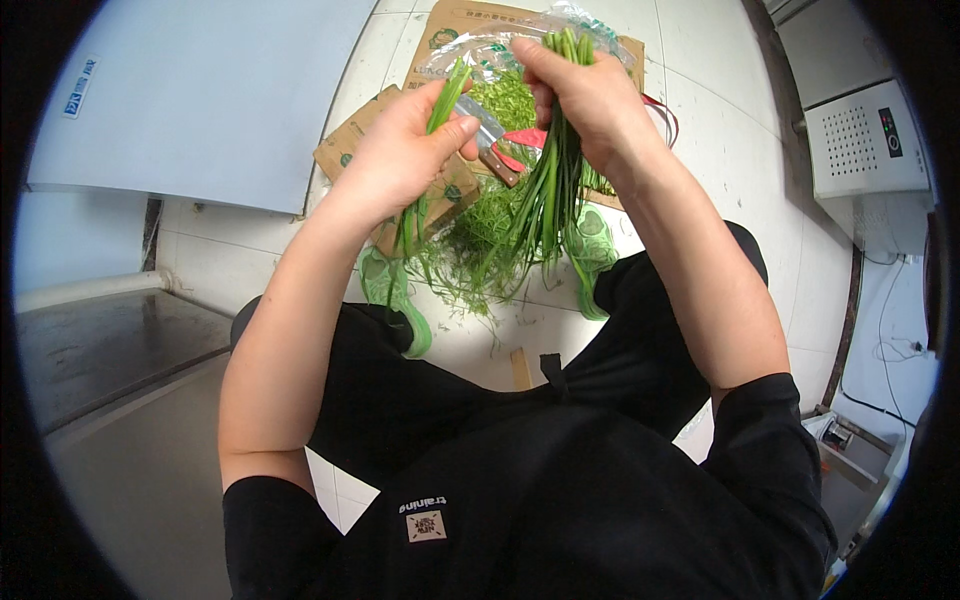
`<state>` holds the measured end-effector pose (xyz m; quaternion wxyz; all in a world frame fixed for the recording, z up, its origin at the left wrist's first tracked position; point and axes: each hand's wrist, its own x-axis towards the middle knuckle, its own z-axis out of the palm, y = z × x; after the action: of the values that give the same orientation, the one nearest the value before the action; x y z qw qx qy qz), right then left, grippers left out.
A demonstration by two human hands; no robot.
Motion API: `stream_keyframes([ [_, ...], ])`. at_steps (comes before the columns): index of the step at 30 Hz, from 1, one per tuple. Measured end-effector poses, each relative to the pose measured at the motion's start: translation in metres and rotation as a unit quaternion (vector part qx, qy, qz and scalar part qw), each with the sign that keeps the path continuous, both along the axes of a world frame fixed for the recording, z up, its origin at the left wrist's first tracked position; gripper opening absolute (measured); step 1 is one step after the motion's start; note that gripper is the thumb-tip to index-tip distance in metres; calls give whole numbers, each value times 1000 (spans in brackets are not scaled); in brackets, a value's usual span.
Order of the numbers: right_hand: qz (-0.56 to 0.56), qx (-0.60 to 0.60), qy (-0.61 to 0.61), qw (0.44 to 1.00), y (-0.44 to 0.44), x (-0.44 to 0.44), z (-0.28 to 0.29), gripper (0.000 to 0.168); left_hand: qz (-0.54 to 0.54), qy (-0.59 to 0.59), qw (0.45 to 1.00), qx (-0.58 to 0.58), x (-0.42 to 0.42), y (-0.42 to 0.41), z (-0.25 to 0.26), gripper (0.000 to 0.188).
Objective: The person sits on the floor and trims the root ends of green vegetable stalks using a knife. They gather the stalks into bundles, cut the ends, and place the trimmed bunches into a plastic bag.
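Observation:
My right hand (592,94) grips a thick bunch of long green garlic chives (551,187), cut ends up and leaves hanging down. Between the thumb and fingers of my left hand (405,142) is a smaller bundle of green stalks (448,97), its leaf ends trailing below the palm. Behind and between the hands lies a knife with a wooden handle (499,166), its broad blade partly hidden by my left fingers. Pink-red material (525,138) lies beside the handle. A heap of thin green trimmings (487,217) spreads on the floor below the hands.
Flattened cardboard (442,56) bearing writing lies under a clear plastic bag (487,37) and chopped greens (510,101). Another cardboard piece (349,142) is at the left. My green shoes (386,281) flank the trimmings. A large pale cabinet (202,97) stands left, a perforated white appliance (862,142) right.

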<state>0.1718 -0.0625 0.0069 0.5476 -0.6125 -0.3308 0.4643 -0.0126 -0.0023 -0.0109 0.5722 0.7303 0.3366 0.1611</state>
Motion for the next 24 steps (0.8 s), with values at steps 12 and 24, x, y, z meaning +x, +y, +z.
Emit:
stream_keyframes([
  [12, 103, 27, 102, 989, -3, -25, -15, 13, 44, 27, 985, 165, 5, -7, -10, 56],
  [24, 130, 23, -63, 989, -6, -20, -1, 19, 112, -100, 982, 115, -1, 3, 4, 19],
])
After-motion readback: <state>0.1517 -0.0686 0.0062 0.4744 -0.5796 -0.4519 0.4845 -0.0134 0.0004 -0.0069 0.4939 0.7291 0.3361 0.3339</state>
